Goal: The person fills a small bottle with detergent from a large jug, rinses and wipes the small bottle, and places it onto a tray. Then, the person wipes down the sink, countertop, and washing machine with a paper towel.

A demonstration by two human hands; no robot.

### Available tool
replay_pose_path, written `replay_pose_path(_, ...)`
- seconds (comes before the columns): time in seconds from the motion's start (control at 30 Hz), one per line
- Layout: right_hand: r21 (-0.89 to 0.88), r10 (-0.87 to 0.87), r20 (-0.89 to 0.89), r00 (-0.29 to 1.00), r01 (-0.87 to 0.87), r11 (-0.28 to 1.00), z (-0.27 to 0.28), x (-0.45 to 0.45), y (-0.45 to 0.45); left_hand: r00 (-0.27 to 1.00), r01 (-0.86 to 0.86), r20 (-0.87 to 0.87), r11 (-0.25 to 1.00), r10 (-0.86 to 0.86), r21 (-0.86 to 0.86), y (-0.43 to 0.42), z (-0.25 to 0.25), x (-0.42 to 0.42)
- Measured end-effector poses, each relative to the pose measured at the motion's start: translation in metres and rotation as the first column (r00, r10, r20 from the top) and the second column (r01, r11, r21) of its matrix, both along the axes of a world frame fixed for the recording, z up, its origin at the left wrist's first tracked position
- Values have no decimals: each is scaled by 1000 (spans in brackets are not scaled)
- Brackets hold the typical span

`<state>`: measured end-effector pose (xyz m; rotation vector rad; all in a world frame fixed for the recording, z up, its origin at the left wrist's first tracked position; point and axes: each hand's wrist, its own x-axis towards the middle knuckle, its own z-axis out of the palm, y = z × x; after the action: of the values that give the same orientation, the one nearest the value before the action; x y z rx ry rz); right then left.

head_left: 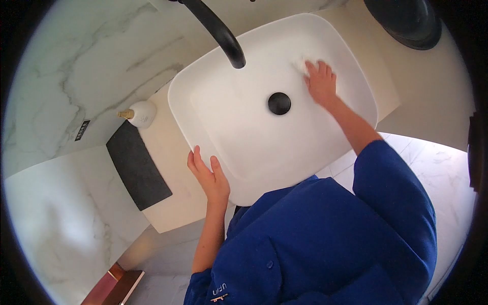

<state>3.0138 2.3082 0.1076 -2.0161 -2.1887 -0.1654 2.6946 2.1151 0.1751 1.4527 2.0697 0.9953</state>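
A white rectangular sink basin (229, 127) with rounded corners fills the middle of the view, a round black drain cover (279, 103) at its centre. My right hand (321, 83) is inside the basin, up and to the right of the drain, its fingers bent over a small white cloth or tissue (302, 64) pressed to the basin's surface. The white piece is blurred and partly hidden by the fingers. My left hand (209, 175) rests against the basin's left outer rim, with fingers apart and nothing held.
A black curved faucet (218, 33) reaches over the basin from above. On the left of the counter (175, 203) are a white bottle (143, 114) with a gold-coloured top and a dark grey mat (138, 165). A dark round object (406, 23) stands at the upper right.
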Motion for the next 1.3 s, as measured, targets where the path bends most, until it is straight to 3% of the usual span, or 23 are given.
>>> replay_pose_path(0.1,-250,-86,73,994,102,963,11,-35,-67,1000,-6,17,1000,6,-7,0,4,1)
replay_pose_path(0.2,-463,93,171,981,-3,886,22,-79,-119,1000,5,20,1000,-4,-22,0,4,0)
replay_pose_path(0.23,-566,154,122,981,-59,823,34,-96,-126,1000,15,10,1000,-14,-21,0,5,-1)
replay_pose_path(0.3,-557,268,-70,961,-260,788,27,-125,-143,1000,19,19,1000,-19,-25,-1,4,-1)
replay_pose_path(0.37,-489,413,-339,846,-533,690,31,-151,-143,1000,21,20,1000,-21,-21,0,4,0)
replay_pose_path(0.43,-407,350,-574,740,-629,663,45,-165,-118,999,22,25,999,-21,-24,0,3,-2)
replay_pose_path(0.5,-49,435,-524,732,-536,843,29,-154,-67,1000,25,17,999,-24,-27,-2,2,-3)
replay_pose_path(0.53,-15,362,-431,827,-408,913,34,-134,-35,1000,20,22,999,-19,-29,-2,1,-2)
replay_pose_path(0.57,136,260,-357,897,-226,965,28,-106,-6,1000,17,20,1000,-17,-17,-2,1,-1)
replay_pose_path(0.63,304,-75,-312,947,175,936,24,-44,42,1000,13,19,999,-12,-47,-2,2,0)
replay_pose_path(0.7,360,-298,-297,907,395,845,6,-3,66,999,2,32,999,-1,-42,-1,3,2)
replay_pose_path(0.8,475,-268,-363,892,425,771,-34,-15,112,999,-5,34,998,8,-64,-3,5,1)
replay_pose_path(0.83,317,-303,-551,777,531,786,-28,-44,127,1000,-8,25,997,11,-83,-1,5,1)
replay_pose_path(0.9,149,-366,-744,559,673,724,-11,-112,134,999,-5,37,999,7,-54,1,7,3)
replay_pose_path(0.97,209,-228,-785,577,592,778,-17,-175,104,999,-5,47,1000,6,-27,0,8,4)
replay_pose_path(1.03,290,-49,-758,650,403,868,-44,-238,65,998,15,57,1000,-16,23,-2,2,2)
replay_pose_path(1.13,196,237,-776,584,-134,971,-13,-301,-8,998,18,60,1000,-19,11,-3,3,-1)
replay_pose_path(1.17,141,319,-796,514,-356,924,6,-309,-26,999,14,45,1000,-15,8,-1,4,-1)
replay_pose_path(1.2,142,318,-805,500,-359,923,11,-309,-36,999,7,43,1000,-8,29,-1,5,0)
replay_pose_path(1.3,19,398,-782,480,-619,785,11,-266,-75,999,-11,49,997,8,72,-4,3,-3)
